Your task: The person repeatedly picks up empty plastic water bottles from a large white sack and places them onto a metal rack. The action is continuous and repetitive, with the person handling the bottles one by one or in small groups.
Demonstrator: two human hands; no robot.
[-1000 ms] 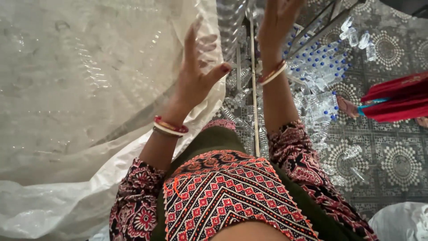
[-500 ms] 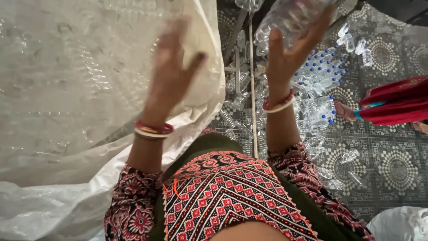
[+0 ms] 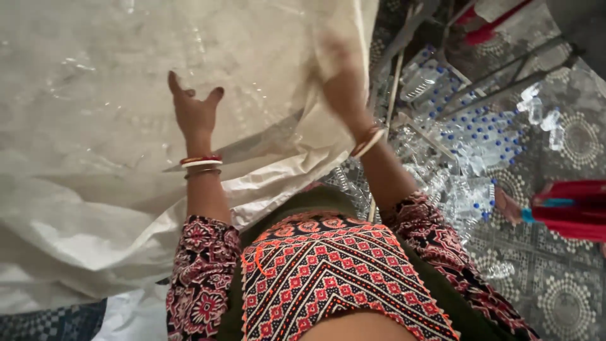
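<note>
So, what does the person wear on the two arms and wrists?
Both arms have sleeves in a dark red and black print with pale flowers, left sleeve and right sleeve. The left wrist carries red, white and thin dark bangles. The right wrist carries a white and reddish bangle. Both hands are bare, without gloves.

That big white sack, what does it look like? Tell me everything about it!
The big white sack looks like thin, woven plastic, partly see-through, with faint clear bottle shapes showing through its wall. It is crumpled and creased, filling the left of the view and sagging in folds at the bottom. The left hand is spread open against it, and the blurred right hand is at its right edge.
</note>
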